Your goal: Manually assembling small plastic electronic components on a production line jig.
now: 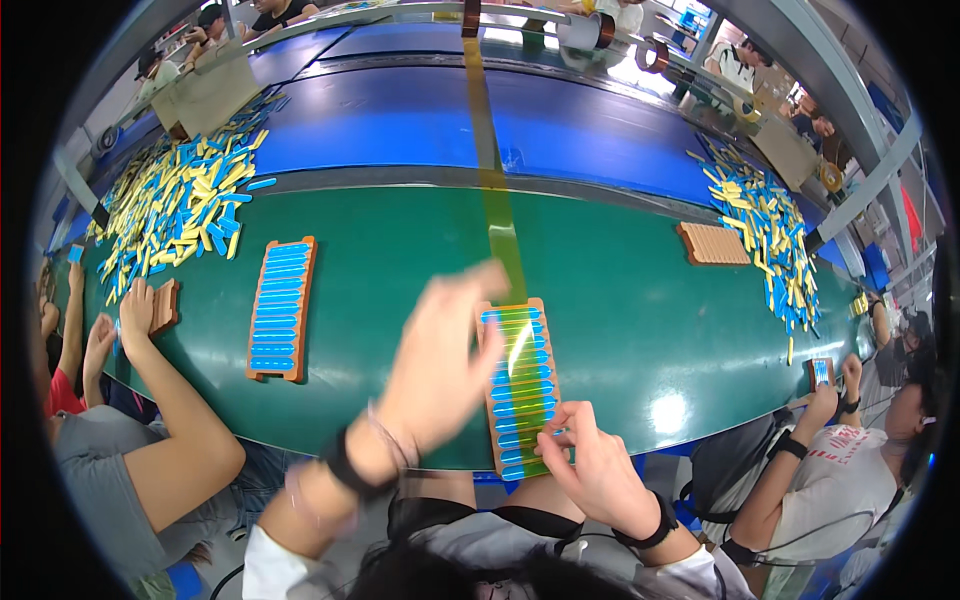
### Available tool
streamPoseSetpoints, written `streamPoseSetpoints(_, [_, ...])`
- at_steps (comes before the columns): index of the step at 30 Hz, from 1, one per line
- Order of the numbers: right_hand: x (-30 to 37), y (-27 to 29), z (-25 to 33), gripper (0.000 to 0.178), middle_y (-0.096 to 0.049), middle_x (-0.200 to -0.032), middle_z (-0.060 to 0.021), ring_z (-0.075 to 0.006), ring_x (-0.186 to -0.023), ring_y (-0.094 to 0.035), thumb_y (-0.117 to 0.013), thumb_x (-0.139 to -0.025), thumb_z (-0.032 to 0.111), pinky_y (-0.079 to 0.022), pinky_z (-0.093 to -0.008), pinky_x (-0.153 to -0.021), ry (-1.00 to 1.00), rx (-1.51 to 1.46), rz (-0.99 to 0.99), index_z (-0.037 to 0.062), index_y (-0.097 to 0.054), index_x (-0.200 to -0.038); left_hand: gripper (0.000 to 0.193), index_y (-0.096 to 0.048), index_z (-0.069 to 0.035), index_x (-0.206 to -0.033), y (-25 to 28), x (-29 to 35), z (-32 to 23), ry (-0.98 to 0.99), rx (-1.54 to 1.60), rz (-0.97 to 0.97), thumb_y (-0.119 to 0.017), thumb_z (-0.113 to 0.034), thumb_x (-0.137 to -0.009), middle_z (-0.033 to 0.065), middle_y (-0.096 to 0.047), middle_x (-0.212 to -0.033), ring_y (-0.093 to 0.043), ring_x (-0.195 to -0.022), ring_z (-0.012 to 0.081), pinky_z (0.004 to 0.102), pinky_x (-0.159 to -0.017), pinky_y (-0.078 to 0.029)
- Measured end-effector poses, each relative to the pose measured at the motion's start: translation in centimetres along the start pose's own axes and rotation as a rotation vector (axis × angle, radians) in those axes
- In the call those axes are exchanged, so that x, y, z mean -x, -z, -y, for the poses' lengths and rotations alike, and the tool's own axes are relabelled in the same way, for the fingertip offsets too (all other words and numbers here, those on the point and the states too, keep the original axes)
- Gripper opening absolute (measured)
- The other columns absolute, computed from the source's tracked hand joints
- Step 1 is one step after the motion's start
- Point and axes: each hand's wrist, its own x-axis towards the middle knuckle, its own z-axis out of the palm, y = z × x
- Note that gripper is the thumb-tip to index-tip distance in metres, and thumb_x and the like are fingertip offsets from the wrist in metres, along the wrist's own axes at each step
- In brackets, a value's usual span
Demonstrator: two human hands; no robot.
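Tape [503, 245] lies uncut along one filled tray [537, 303], a second tray [307, 300] untaped; whether our right hand [605, 475] or left hand [440, 360] grips, we cannot tell.

2 own hands: left hand [445, 345] and right hand [590, 455]. 2 black bands, 1 on the left wrist [355, 465], 1 on the right wrist [657, 525]. 1 tape [490, 200], reaching from beyond the hands. 5 trays: 1 near tray [537, 302] at the hands, 1 filled tray [308, 275] left of them, 1 bare tray [714, 245] beyond them rightward, 1 far-left tray [165, 306], 1 far-right tray [812, 375]. 2 heaps: left heap [185, 200] and right heap [765, 235], farther out; their pieces overlap too much to count.
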Motion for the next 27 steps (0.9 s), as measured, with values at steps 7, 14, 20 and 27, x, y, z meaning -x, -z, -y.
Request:
streamPoseSetpoints(7, [0.0, -0.4, 1.9, 0.024, -0.057, -0.079, -0.0171, -0.0287, -0.072, -0.062, -0.052, -0.081, 0.01, -0.047, -0.0359, -0.058, 0.061, 0.028, 0.048, -0.0002, -0.034, -0.092, 0.063, -0.032, 0.013, -0.116, -1.4, -10.3, 9.4, 0.811, 0.951, 0.188, -0.06, -0.03, -0.079, 0.0243, -0.045, -0.111, -0.053, -0.097, 0.0247, 0.0339, -0.08, -0.046])
streamPoseSetpoints(14, [-3.0, 0.2, 1.7, 0.023, -0.05, -0.08, -0.0179, -0.0335, -0.063, -0.056, -0.051, -0.08, 0.011, -0.044, -0.0403, -0.056, 0.136, 0.133, -0.002, 0.0003, -0.034, -0.092, 0.02, -0.058, 0.009, -0.09, -5.1, -9.9, 9.4, 0.446, 0.544, 0.007, -0.052, -0.01, -0.083, 0.0133, -0.063, -0.085, -0.06, -0.075, 0.0135, 0.0231, -0.068, -0.048])
streamPoseSetpoints(20, [-11.9, 0.4, 2.3, 0.022, -0.045, -0.088, -0.0208, -0.0401, -0.079, -0.05, -0.046, -0.078, 0.012, -0.04, -0.0453, -0.067, 0.238, 0.272, -0.167, 0.0003, -0.034, -0.092, 0.022, -0.059, 0.007, -0.088, -4.6, -8.8, 8.3, 0.405, 0.285, -0.041, -0.054, -0.013, -0.082, 0.0111, -0.064, -0.079, -0.06, -0.072, 0.0101, 0.0219, -0.064, -0.046])
streamPoseSetpoints(27, [-13.3, 2.2, 2.4, 0.027, -0.048, -0.095, -0.0193, -0.0298, -0.078, -0.054, -0.049, -0.074, 0.007, -0.044, -0.0377, -0.069, 0.223, 0.209, -0.259, -0.0019, -0.038, -0.097, 0.021, -0.055, -0.001, -0.096, -5.2, -9.9, 11.0, 0.479, 0.466, 0.186, -0.045, -0.012, -0.082, 0.0, -0.057, -0.077, -0.049, -0.064, 0.0065, 0.0221, -0.058, -0.043])
